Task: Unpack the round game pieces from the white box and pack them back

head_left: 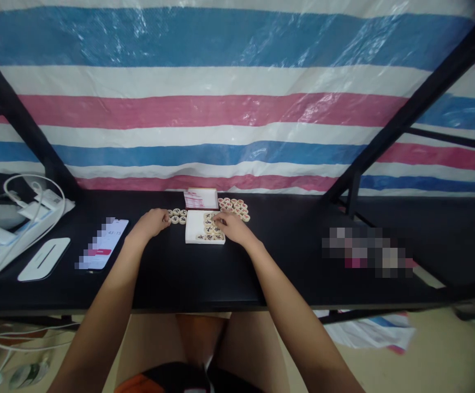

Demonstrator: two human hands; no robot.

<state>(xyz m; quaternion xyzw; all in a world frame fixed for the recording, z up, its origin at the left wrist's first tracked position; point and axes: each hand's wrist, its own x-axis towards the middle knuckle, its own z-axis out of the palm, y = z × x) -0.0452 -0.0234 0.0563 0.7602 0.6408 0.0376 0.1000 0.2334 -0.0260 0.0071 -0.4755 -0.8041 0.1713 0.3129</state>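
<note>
The left hand [153, 222] is curling its fingers beside the black-lettered xiangqi pieces [175, 220] on the black table [172, 278], its grip impossible to tell! Over the white box [194, 224], the right hand [230, 224] is bending its fingers above the boxed pieces [209, 230], maybe pinching, I can't tell. Red-lettered pieces [237, 206] are sitting beyond, beside the lid [207, 198].
</note>
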